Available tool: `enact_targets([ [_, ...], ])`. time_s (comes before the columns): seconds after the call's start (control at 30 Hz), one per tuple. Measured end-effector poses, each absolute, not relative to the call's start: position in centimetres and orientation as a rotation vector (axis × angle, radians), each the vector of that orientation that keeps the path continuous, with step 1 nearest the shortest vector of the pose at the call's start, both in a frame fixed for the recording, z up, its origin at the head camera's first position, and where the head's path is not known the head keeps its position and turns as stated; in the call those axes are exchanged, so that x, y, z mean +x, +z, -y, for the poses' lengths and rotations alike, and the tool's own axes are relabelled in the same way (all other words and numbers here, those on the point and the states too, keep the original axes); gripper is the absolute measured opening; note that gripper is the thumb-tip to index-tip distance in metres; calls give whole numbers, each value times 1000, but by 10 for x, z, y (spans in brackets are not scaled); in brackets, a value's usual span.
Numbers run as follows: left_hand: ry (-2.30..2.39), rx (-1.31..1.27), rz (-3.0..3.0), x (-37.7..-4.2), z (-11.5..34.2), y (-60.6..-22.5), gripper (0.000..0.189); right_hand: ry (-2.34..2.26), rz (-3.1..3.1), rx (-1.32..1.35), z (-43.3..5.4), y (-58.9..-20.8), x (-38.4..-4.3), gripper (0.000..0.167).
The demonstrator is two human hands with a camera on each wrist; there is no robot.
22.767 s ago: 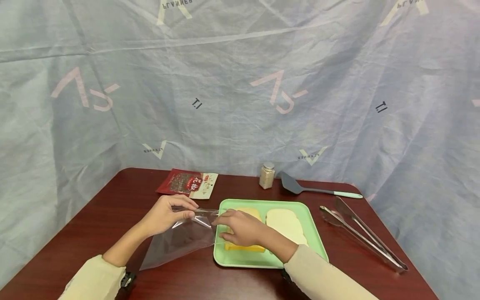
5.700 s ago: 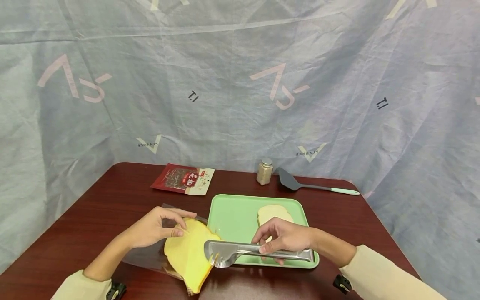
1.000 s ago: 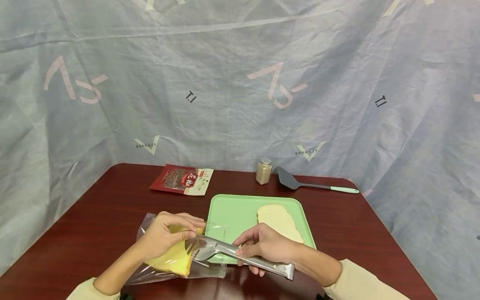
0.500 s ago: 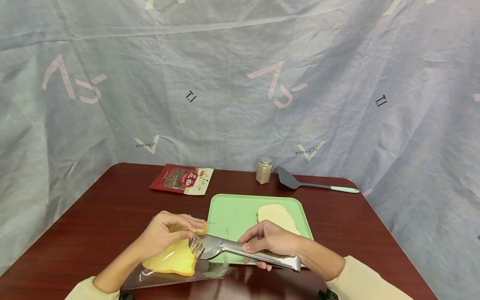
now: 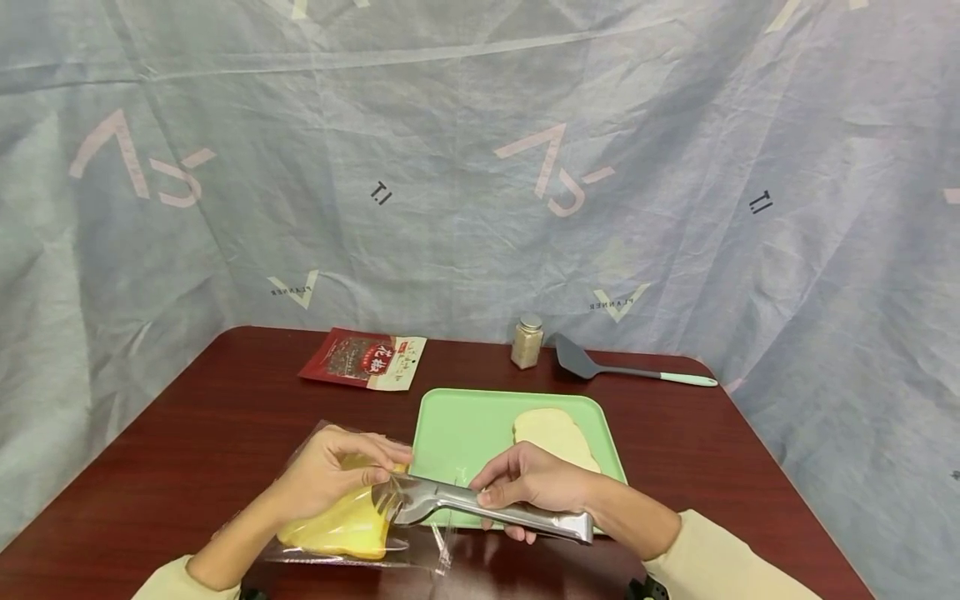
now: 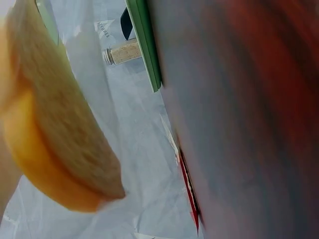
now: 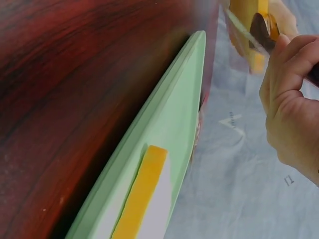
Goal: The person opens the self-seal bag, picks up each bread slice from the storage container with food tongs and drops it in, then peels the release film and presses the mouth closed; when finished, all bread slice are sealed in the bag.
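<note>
My left hand (image 5: 322,471) pinches the upper edge of a clear plastic bag (image 5: 431,554) between thumb and fingers. A yellow bread slice (image 5: 337,525) lies inside the bag, partly covered by that hand; its brown crumb and orange crust fill much of the left wrist view. My right hand (image 5: 536,483) grips metal tongs (image 5: 517,514) by the middle, their scalloped head at the slice's right edge, within the bag's mouth. The right wrist view shows this hand's curled fingers (image 7: 294,74) from the side. A pale bread slice (image 5: 555,433) rests on the green tray (image 5: 457,417), below the right hand.
Along the back of the dark red table (image 5: 247,400) lie a red and cream spice packet (image 5: 363,360) and a grey spatula (image 5: 577,358) with a mint handle end. Between them stands a small glass jar (image 5: 527,342). A grey cloth hangs behind.
Since the oldest frame, the yellow slice has gone from the tray into the bag, and the tongs from the table's right into my right hand. Over the last second, bag and tongs shift only slightly.
</note>
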State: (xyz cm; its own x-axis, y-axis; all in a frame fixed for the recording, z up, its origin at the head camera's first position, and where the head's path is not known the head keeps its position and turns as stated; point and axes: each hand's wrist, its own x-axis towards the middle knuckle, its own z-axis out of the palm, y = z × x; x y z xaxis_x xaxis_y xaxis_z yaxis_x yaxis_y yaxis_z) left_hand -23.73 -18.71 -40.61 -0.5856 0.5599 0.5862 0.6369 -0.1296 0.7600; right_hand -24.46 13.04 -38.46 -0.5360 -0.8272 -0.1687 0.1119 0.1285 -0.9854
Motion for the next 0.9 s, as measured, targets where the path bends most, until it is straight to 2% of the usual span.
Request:
enact_targets([
  [0.33,-1798,-1405,2000,-240,191,-406,24,-1542,-1609,-744,-134,-389,-245,33],
  [0.57,-1849,-1367,1989,-239,192,-403,18,-1634,-1517,-800,-144,-396,-239,37],
  [0.77,-1767,-1426,1950,-238,187,-403,26,-1669,-1512,-793,-138,-398,-233,37],
  [0.9,-1783,-1415,1967,-236,184,-405,22,-1642,-1538,-777,-132,-397,-232,36],
])
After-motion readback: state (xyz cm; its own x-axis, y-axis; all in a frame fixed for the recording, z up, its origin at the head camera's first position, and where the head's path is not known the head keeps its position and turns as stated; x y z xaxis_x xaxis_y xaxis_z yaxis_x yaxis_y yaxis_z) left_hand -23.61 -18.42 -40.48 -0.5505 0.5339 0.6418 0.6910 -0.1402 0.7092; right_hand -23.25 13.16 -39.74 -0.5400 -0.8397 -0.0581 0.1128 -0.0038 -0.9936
